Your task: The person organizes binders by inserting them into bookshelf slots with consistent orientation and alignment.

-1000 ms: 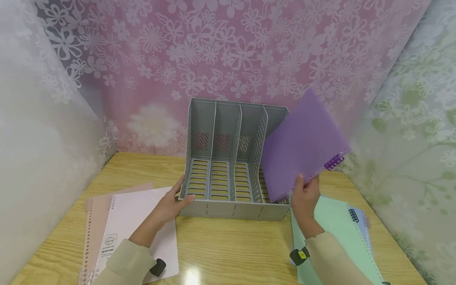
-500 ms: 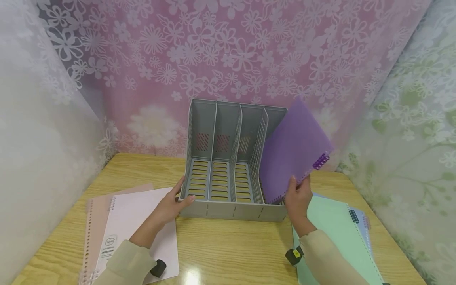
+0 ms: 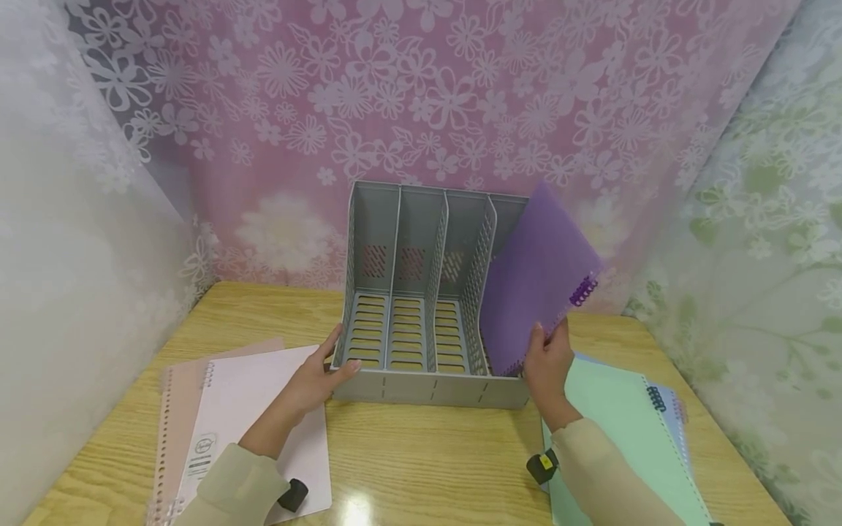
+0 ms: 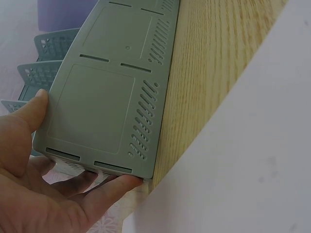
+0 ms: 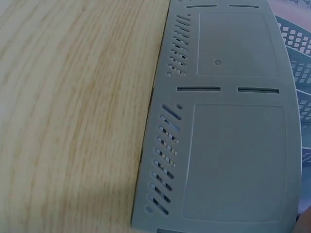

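A grey magazine file rack [image 3: 408, 387] with upright dividers stands on the table. My left hand [image 3: 314, 380] grips its front left corner, thumb over the front rim; in the left wrist view the fingers [image 4: 104, 194] lie along the rack's side. A purple spiral notebook [image 3: 536, 281] leans tilted in the rightmost compartment, its lower end inside and its upper right part sticking out. My right hand [image 3: 549, 365] holds its spine edge between thumb and fingers. The right wrist view has mostly the rack's front panel [image 5: 238, 160]; the notebook's bottom edge is hidden.
On the left lie a pale pink notebook [image 3: 256, 409] and a peach notebook [image 3: 176, 416] beneath it. A mint green notebook [image 3: 618, 431] lies on a blue notebook [image 3: 671, 416] at the right. Behind the rack hangs a pink flowered curtain [image 3: 421, 109].
My right hand has moved left and the purple notebook has come with it, sinking lower into the rightmost compartment. My left hand has stayed on the rack's corner.
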Motion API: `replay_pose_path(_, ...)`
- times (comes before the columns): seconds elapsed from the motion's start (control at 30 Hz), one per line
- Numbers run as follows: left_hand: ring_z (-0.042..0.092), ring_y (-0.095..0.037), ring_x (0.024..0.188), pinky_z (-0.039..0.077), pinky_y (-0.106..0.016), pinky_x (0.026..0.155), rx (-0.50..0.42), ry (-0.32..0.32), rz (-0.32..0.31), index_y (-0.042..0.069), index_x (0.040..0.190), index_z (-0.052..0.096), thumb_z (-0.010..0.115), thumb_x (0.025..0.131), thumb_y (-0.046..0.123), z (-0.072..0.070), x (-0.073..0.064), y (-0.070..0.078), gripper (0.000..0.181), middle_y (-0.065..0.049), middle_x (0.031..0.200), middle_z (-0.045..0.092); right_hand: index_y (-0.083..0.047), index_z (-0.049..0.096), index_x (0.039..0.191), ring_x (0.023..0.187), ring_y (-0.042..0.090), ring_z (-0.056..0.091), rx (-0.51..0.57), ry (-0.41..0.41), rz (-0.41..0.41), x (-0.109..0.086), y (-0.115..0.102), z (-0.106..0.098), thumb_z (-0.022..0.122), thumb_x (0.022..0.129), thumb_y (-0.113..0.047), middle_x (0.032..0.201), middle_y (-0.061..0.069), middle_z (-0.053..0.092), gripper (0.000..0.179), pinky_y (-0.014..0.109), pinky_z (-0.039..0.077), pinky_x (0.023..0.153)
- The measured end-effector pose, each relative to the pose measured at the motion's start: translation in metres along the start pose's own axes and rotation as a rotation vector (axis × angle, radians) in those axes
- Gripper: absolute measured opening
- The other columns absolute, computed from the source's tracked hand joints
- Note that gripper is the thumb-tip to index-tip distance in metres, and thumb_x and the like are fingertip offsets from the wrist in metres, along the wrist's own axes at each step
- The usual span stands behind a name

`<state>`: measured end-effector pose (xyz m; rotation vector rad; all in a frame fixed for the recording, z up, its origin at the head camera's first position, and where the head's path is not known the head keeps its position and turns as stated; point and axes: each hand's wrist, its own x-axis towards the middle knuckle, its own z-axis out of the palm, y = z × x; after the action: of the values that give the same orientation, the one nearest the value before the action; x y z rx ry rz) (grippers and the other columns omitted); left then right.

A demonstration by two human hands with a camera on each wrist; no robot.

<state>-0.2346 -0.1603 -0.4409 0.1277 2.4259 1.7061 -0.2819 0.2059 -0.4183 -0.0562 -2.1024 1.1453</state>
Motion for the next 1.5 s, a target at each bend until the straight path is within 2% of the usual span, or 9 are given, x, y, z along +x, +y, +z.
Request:
replay_pose_path(0.2, 0.025, -0.048, 0.139, 0.037, -0.063, 0.102, 0.0, -0.002, -0.01, 0.032, 0.157, 0.005, 0.061, 0.093, 0.05, 0.001, -0.002, 0.002, 0.087, -0.018, 0.161, 0.005, 0.002, 0.049, 0.126, 0.061, 0.024, 0.045, -0.05, 0.008, -0.048, 0.002, 0.001, 0.001, 0.046, 0.101, -0.01, 0.074, 0.021, 0.057, 0.028, 0.039, 0.039, 0.056)
replay_pose_path(0.4, 0.025, -0.049, 0.139, 0.04, -0.062, 0.101, 0.001, -0.005, -0.004, 0.032, 0.157, 0.005, 0.061, 0.094, 0.048, 0.002, -0.001, 0.001, 0.086, -0.018, 0.161, 0.005, 0.002, 0.05, 0.124, 0.054, 0.022, 0.041, -0.068, 0.016, -0.055, 0.004, 0.002, 0.002, 0.048, 0.1, -0.01, 0.063, 0.015, 0.049, 0.027, 0.036, 0.036, 0.05)
replay_pose_path(0.53, 0.026, -0.048, 0.139, 0.039, -0.062, 0.101, 0.006, -0.008, -0.002, 0.032, 0.157, 0.005, 0.059, 0.096, 0.045, 0.002, -0.002, 0.001, 0.083, -0.019, 0.161, 0.007, 0.001, 0.05, 0.124, 0.061, 0.032, 0.051, -0.07, 0.012, -0.025, 0.004, 0.002, 0.003, 0.048, 0.1, -0.012, 0.073, 0.023, 0.056, 0.027, 0.047, 0.043, 0.054)
replay_pose_path(0.67, 0.028, -0.047, 0.139, 0.039, -0.062, 0.101, 0.0, -0.011, -0.004, 0.031, 0.157, 0.004, 0.059, 0.096, 0.044, 0.002, -0.002, 0.002, 0.083, -0.019, 0.161, 0.008, 0.0, 0.048, 0.127, 0.081, 0.044, 0.062, -0.074, -0.007, 0.037, 0.002, 0.002, 0.004, 0.047, 0.101, -0.015, 0.097, 0.03, 0.064, 0.03, 0.058, 0.048, 0.069)
replay_pose_path(0.8, 0.026, -0.049, 0.139, 0.038, -0.063, 0.101, 0.009, -0.009, -0.003, 0.031, 0.157, 0.004, 0.059, 0.094, 0.049, 0.002, -0.002, 0.004, 0.086, -0.02, 0.161, 0.007, 0.0, 0.048, 0.127, 0.095, 0.047, 0.063, -0.086, -0.028, 0.082, -0.002, 0.001, 0.006, 0.046, 0.102, -0.017, 0.108, 0.03, 0.064, 0.03, 0.06, 0.048, 0.076)
replay_pose_path(0.9, 0.023, -0.05, 0.139, 0.038, -0.064, 0.101, 0.026, -0.016, 0.0, 0.032, 0.157, 0.003, 0.059, 0.093, 0.051, 0.001, -0.002, 0.004, 0.088, -0.021, 0.161, 0.004, -0.001, 0.049, 0.126, 0.095, 0.047, 0.063, -0.091, -0.01, 0.091, -0.003, 0.001, 0.007, 0.048, 0.101, -0.017, 0.108, 0.029, 0.065, 0.029, 0.059, 0.048, 0.076)
replay_pose_path(1.17, 0.024, -0.051, 0.139, 0.038, -0.063, 0.101, 0.04, 0.002, -0.011, 0.034, 0.157, 0.002, 0.059, 0.094, 0.05, -0.004, -0.004, 0.003, 0.086, -0.02, 0.161, 0.005, 0.002, 0.048, 0.124, 0.08, 0.05, 0.063, -0.142, 0.014, 0.044, -0.004, -0.001, 0.016, 0.048, 0.101, -0.019, 0.095, 0.031, 0.065, 0.031, 0.061, 0.047, 0.067)
replay_pose_path(1.3, 0.025, -0.049, 0.139, 0.038, -0.063, 0.101, 0.04, -0.008, -0.015, 0.032, 0.157, 0.001, 0.058, 0.094, 0.051, -0.002, -0.004, 0.003, 0.087, -0.02, 0.161, 0.005, 0.001, 0.049, 0.121, 0.082, 0.05, 0.063, -0.14, 0.032, 0.055, -0.006, -0.002, 0.017, 0.049, 0.1, -0.019, 0.096, 0.031, 0.065, 0.029, 0.061, 0.047, 0.068)
replay_pose_path(1.5, 0.025, -0.049, 0.139, 0.038, -0.063, 0.102, 0.036, -0.013, -0.007, 0.032, 0.157, 0.001, 0.058, 0.095, 0.048, 0.001, -0.002, 0.003, 0.085, -0.021, 0.161, 0.005, -0.002, 0.041, 0.135, 0.092, 0.053, 0.062, -0.118, 0.044, 0.107, -0.006, 0.001, 0.015, 0.051, 0.098, -0.021, 0.103, 0.033, 0.064, 0.042, 0.062, 0.047, 0.075)
